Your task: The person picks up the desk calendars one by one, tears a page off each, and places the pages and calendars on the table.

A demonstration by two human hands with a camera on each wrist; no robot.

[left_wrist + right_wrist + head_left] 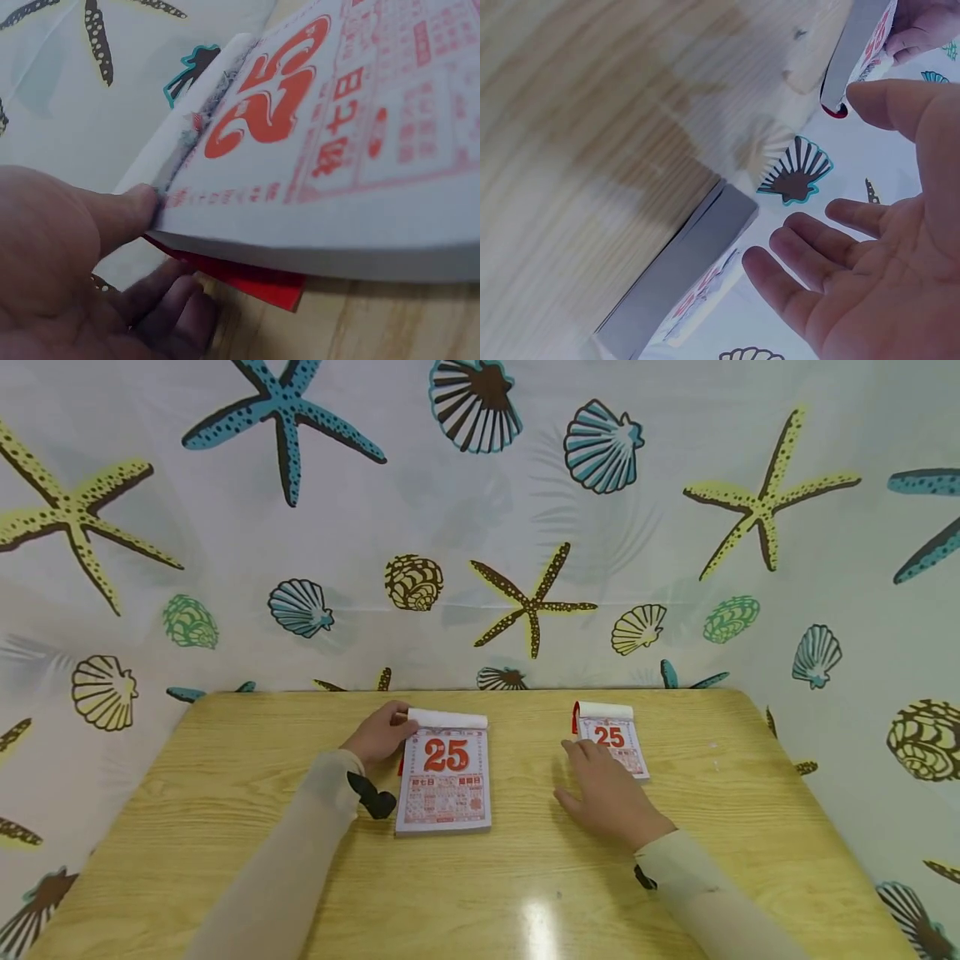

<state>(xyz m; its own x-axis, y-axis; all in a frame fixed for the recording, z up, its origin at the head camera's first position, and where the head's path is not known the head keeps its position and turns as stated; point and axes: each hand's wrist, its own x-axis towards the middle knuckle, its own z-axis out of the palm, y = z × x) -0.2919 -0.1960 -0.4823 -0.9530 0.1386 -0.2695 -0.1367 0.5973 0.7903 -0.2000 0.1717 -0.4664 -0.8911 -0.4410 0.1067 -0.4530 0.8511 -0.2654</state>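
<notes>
A large tear-off calendar (447,789) with a red 25 lies on the table, its top sheets folded back into a white roll. At its upper left corner, my left hand (379,735) pinches the bound edge. In the left wrist view, the thumb (139,210) presses on top and the fingers curl below, beside the red backing (247,279). A smaller calendar (618,735), also reading 25, lies to the right with its top rolled back. My right hand (606,793) hovers by its lower left side, fingers extended and apart from it in the right wrist view.
Both calendars lie on a light wooden table (517,860). White cloth (450,652) printed with starfish and shells hangs behind the table and along both sides. A gap of bare wood separates the two calendars.
</notes>
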